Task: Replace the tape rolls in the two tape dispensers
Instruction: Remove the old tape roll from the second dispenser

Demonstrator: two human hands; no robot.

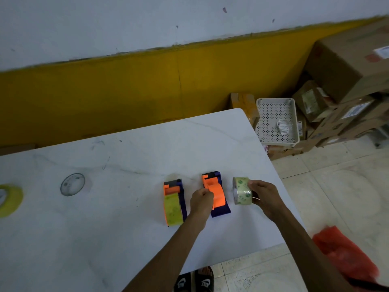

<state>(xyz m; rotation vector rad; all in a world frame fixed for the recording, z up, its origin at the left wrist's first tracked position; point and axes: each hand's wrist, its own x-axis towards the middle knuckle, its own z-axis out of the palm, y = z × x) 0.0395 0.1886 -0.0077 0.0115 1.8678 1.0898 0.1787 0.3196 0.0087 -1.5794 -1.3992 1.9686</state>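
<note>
Standing at the near edge of the white marble-patterned table (105, 239), you have both bare arms stretched out over it, with black slide sandals (193, 281) showing on the tiled floor below. Your left hand (201, 202) is curled closed against the left side of the orange and purple plastic tape dispenser (216, 196), whose orange hub carries no roll. Your right hand (264, 197) grips a clear tape roll with green print (242, 191) by its right side, fingers wrapped round it, holding it upright just to the right of that dispenser; whether it touches the table you cannot tell. Just left of your left hand lies a second orange and purple dispenser (173, 204), loaded with a yellowish-green roll. Well off at the left edge rests a yellow tape roll (9, 200), and a grey circular mark (72, 184) shows between it and the dispensers. Beyond the far right corner sit a white perforated plastic tray (275, 121) and stacked brown cardboard boxes (345, 66).
</note>
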